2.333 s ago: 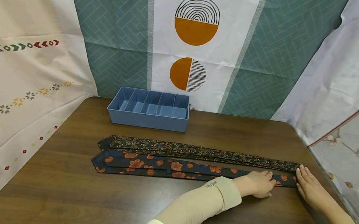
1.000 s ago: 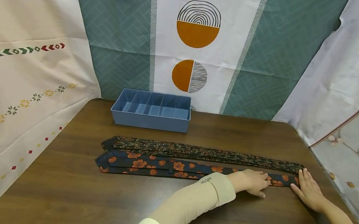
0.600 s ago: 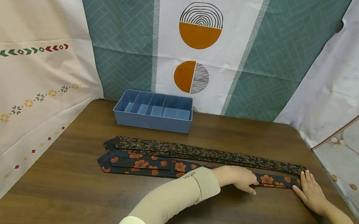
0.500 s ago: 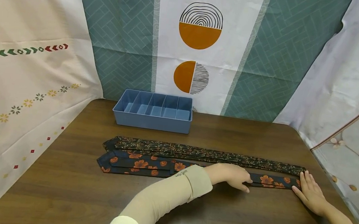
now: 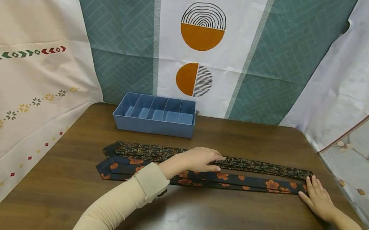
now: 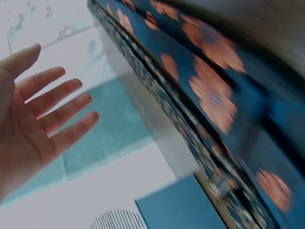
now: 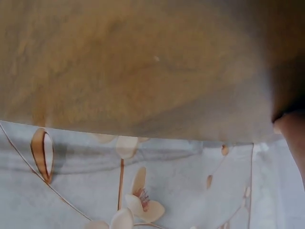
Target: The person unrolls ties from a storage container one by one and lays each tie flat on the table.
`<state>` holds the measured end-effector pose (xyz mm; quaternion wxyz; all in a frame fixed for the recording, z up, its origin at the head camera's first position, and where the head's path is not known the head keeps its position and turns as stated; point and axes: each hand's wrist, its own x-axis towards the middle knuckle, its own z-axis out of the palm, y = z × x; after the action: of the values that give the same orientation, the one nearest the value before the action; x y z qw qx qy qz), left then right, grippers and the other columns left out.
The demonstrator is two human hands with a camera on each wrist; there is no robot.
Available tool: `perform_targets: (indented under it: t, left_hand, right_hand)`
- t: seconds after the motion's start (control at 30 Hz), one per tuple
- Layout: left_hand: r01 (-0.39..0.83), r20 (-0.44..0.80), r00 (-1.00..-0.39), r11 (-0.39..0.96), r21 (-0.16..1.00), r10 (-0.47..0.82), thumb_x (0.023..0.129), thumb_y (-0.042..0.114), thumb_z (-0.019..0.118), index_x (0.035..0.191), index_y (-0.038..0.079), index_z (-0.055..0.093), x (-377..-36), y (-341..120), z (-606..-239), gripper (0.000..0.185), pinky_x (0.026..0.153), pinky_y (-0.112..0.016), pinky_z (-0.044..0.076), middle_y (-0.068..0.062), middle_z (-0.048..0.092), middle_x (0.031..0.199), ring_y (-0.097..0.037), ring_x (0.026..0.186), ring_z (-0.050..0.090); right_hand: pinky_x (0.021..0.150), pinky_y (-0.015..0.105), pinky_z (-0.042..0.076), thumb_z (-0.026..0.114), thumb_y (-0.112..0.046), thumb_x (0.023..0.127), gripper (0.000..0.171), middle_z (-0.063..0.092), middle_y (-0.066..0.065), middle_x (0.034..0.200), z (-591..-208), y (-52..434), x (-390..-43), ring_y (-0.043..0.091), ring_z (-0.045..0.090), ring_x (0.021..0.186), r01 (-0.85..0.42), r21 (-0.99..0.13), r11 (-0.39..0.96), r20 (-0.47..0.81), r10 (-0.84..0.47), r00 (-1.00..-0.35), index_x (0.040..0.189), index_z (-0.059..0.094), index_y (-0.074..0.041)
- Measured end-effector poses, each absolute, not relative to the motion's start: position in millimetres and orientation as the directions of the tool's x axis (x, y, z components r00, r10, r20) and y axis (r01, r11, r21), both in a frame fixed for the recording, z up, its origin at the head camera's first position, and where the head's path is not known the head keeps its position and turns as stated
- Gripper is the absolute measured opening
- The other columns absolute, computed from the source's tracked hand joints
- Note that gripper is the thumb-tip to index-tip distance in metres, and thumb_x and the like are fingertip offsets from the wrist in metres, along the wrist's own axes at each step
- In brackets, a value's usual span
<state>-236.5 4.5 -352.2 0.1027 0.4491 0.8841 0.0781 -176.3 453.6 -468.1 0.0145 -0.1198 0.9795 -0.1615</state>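
Note:
Two neckties lie side by side along the table, both stretched left to right. The farther one is a dark tie with a small gold pattern (image 5: 258, 166); the nearer is a navy tie with orange flowers (image 5: 250, 182). My left hand (image 5: 197, 159) is over their middle stretch, and in the left wrist view its straight, spread fingers (image 6: 71, 109) hold nothing and are apart from the cloth. At the ties' narrow right ends, my right hand (image 5: 319, 199) rests flat with its fingers extended. The right wrist view catches only a bit of that hand (image 7: 293, 136) at its edge.
A blue divided box (image 5: 152, 126) with several compartments stands at the back left of the brown wooden table (image 5: 228, 219). Patterned cloths hang behind and at both sides; the right-hand cloth (image 5: 360, 150) borders the table edge near my right hand.
My left hand has slid leftward along the flowered tie from near its right end, then risen off toward the middle. My right hand has stayed at the right ends. Both ties lie much as before.

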Motion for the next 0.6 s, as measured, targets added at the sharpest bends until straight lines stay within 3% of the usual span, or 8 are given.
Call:
perform_targets:
  t: [0.23,0.6]
  left_hand:
    - [0.685,-0.018,-0.694,0.668,0.291,0.719,0.097,0.035,0.052,0.141,0.017,0.046,-227,-56,-350,0.048,0.102,-0.043,0.044,-0.007,0.048,0.142,-0.024,0.128,0.049]
    - [0.607,0.103,-0.79,0.748,0.269,0.604,0.095,0.03,0.056,0.139,0.013,0.048,-211,-137,-344,0.048,0.099,-0.051,0.044,-0.013,0.051,0.138,-0.031,0.126,0.05]
  right_hand:
    - [0.106,0.067,-0.012,0.031,-0.029,0.104,0.072,-0.013,0.045,0.142,-460,452,-188,0.051,-0.021,0.135,-0.247,-0.324,0.913,-0.01,-0.264,-0.964,0.142,-0.007,0.018]
    - [0.102,0.072,-0.011,0.031,-0.033,0.103,0.074,-0.016,0.04,0.145,-436,445,-197,0.048,-0.024,0.136,-0.212,-0.361,0.908,-0.056,-0.248,-0.967,0.144,-0.011,0.013]
